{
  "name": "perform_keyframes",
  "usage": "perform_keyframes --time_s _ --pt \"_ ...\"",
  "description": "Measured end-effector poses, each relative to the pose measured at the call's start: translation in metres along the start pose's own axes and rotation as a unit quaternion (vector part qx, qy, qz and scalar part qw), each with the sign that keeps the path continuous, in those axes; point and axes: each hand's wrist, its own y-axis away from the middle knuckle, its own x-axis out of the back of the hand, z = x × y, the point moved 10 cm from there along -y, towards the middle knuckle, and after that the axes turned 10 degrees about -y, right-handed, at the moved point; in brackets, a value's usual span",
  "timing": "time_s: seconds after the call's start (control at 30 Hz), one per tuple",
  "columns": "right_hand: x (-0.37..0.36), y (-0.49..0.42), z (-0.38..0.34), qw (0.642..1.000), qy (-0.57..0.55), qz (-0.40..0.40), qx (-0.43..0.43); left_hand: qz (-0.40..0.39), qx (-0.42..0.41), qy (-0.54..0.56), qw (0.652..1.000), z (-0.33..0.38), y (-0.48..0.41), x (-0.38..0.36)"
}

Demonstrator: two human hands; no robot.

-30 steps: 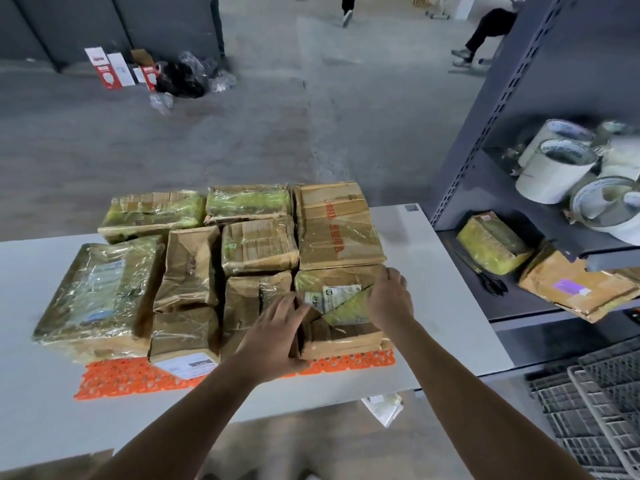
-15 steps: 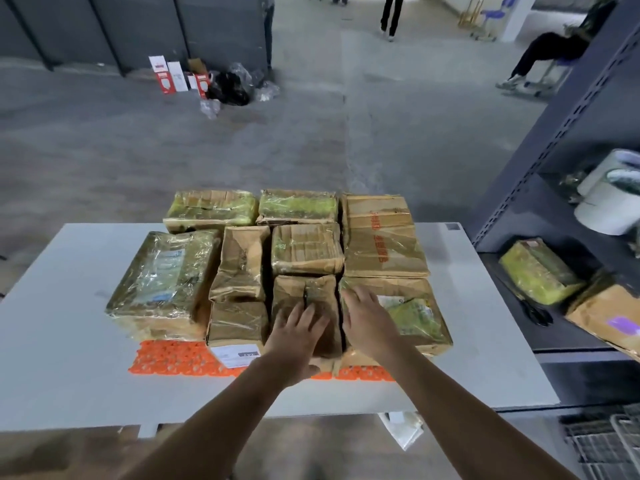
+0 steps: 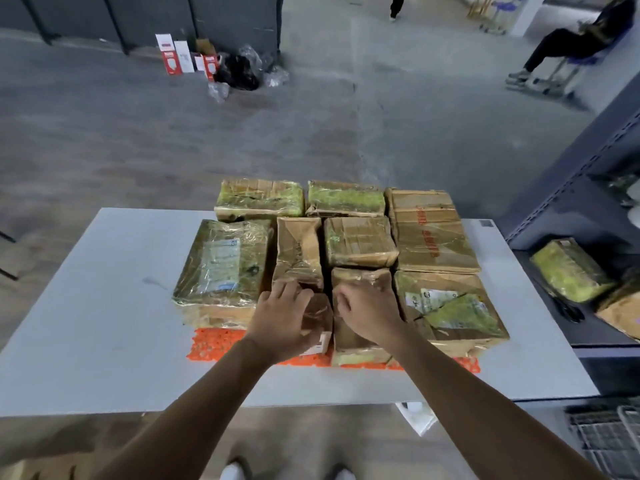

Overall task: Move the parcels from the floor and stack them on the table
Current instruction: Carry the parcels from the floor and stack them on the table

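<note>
Several taped brown and green parcels lie packed together on an orange mat (image 3: 211,344) on the white table (image 3: 104,306). My left hand (image 3: 282,320) rests on a small brown parcel (image 3: 318,313) in the front row, fingers curled over its top. My right hand (image 3: 369,311) lies on the neighbouring brown parcel (image 3: 360,341), fingers bent at its left edge. A big plastic-wrapped parcel (image 3: 223,265) sits at the left, a labelled green-and-brown parcel (image 3: 450,306) at the right. Whether either hand grips its parcel is unclear.
A dark metal shelf (image 3: 571,188) stands right of the table, holding a green parcel (image 3: 569,270) and a brown one. Wire baskets (image 3: 609,441) sit on the floor at lower right. Boxes and bags (image 3: 221,64) lie far back; a seated person (image 3: 575,39) is at top right.
Both hands have shifted left along the front row: the left from the middle parcel to the small brown one, the right from the labelled parcel to the middle one. The camera moved too.
</note>
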Motion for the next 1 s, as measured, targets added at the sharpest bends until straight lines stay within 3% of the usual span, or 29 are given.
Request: perform_keyframes --time_s 0.07,0.13,0.27,0.47,0.73,0.87,1.0 --pt "-0.007 0.0 -0.004 0.999 -0.009 -0.022 -0.033 -0.077 -0.022 -0.023 0.997 -0.011 0.006 -0.019" --pt "-0.016 0.003 -0.008 0.998 -0.01 -0.038 -0.057 -0.102 -0.061 -0.048 0.992 -0.013 0.007 -0.026" --pt "-0.02 0.008 -0.004 0.991 -0.047 -0.018 -0.125 -0.086 -0.113 -0.078 0.987 -0.007 -0.001 -0.023" --pt "-0.018 0.014 -0.007 0.983 -0.045 0.018 -0.175 -0.064 -0.117 -0.04 0.99 -0.009 0.003 -0.029" --pt "-0.011 0.025 -0.045 0.982 -0.012 0.075 -0.172 0.025 -0.128 -0.014 0.991 -0.029 0.025 -0.006" --pt "-0.013 0.033 -0.068 0.987 -0.001 0.076 -0.139 0.056 -0.08 -0.007 0.995 -0.05 0.048 0.009" --pt "-0.015 0.043 -0.099 0.991 -0.022 0.079 -0.102 0.032 -0.022 0.003 0.999 -0.068 0.08 0.019"
